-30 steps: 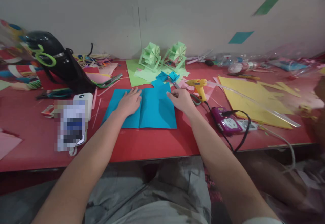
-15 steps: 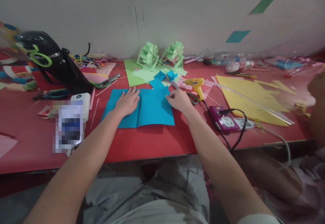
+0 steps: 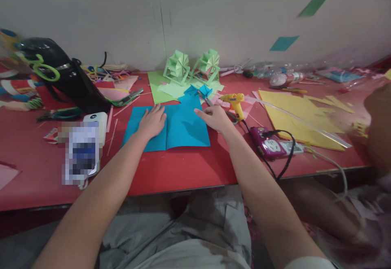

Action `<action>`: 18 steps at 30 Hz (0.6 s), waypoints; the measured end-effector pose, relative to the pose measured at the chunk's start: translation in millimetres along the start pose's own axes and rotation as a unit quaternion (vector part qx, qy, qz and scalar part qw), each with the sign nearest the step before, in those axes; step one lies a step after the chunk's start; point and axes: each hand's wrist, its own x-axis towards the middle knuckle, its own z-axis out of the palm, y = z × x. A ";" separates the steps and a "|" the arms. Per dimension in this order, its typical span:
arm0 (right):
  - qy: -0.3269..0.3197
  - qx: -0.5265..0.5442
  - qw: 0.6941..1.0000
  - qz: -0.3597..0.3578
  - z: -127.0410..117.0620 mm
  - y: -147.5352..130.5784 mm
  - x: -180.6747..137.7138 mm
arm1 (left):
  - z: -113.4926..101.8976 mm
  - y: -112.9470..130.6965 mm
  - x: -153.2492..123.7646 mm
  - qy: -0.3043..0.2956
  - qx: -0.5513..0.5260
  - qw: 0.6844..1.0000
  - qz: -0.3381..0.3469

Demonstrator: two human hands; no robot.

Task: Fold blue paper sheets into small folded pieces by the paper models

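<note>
A sheet of blue paper (image 3: 186, 132) with a crease down its middle lies on the red table in front of me. Flat on its left half rests my left hand (image 3: 152, 121), fingers spread. My right hand (image 3: 215, 118) is over the sheet's upper right edge, a finger stretched out to the left and the others partly curled, with nothing visible in it. Just beyond that hand lie scissors (image 3: 208, 101), partly hidden by it. Small folded blue paper pieces (image 3: 205, 90) sit behind the sheet.
Two green folded-paper models (image 3: 177, 64) stand at the back. To the right are a yellow glue gun (image 3: 235, 103), a purple power socket (image 3: 265, 143) with cables, and yellow paper (image 3: 290, 112). A black bottle (image 3: 65, 75) and a phone (image 3: 84, 149) are left. Another person's arm (image 3: 378, 126) shows at far right.
The fingers of my right hand have loosened from a pinch at the sheet's right edge, and one now stretches left over the paper. My left hand stays flat on the sheet.
</note>
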 end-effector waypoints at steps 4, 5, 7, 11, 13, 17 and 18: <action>0.001 -0.043 0.999 0.001 2.8 1.0 2.0 | -4.8 -1.2 3.4 0.061 -0.018 0.998 -0.022; 0.011 -0.050 0.999 0.003 3.9 1.8 2.8 | -6.4 -1.4 2.2 0.055 -0.013 0.998 -0.021; 0.029 -0.058 0.998 0.007 5.9 3.7 4.5 | -9.0 -1.3 -2.0 0.012 0.006 1.000 -0.013; 0.048 -0.075 0.996 0.023 7.9 5.7 5.9 | -10.0 0.4 -9.9 -0.058 0.036 0.998 -0.010; 0.047 -0.089 0.994 0.034 7.6 5.1 5.6 | -9.0 0.9 -10.9 -0.068 0.039 0.997 -0.013; 0.026 -0.115 0.992 0.039 5.7 1.9 4.0 | -7.2 0.3 -9.7 -0.068 0.037 0.997 -0.011; 0.022 -0.121 0.992 0.040 5.2 1.0 3.6 | -7.0 0.1 -9.6 -0.067 0.038 0.997 -0.010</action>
